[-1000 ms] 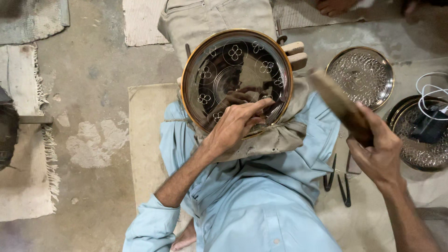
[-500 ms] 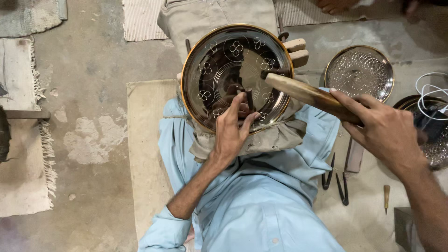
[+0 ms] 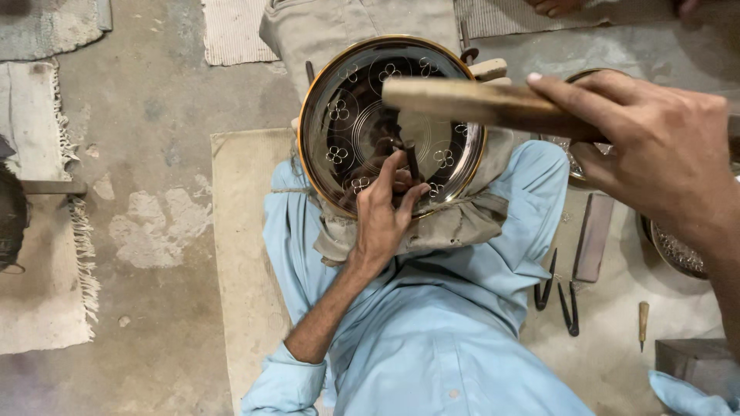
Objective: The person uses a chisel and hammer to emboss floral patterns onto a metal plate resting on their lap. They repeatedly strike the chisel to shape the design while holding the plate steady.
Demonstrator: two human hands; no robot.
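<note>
Gripping a thin chisel (image 3: 412,159), left hand (image 3: 383,218) fingers closed round it, tip on the round engraved plate (image 3: 347,115) propped on lap; right hand (image 3: 663,146) fingers clamp wooden mallet (image 3: 478,104) above plate.

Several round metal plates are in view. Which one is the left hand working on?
The large dark plate with a golden rim and engraved four-petal flowers, propped on the lap. The left hand holds a punch on it; the other plates lie at the right, partly hidden.

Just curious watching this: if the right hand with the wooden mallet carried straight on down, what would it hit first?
Most likely the top of the thin metal punch that the left hand holds upright on the round engraved plate. The right hand holds the wooden mallet just above it, though depth is hard to judge.
</note>
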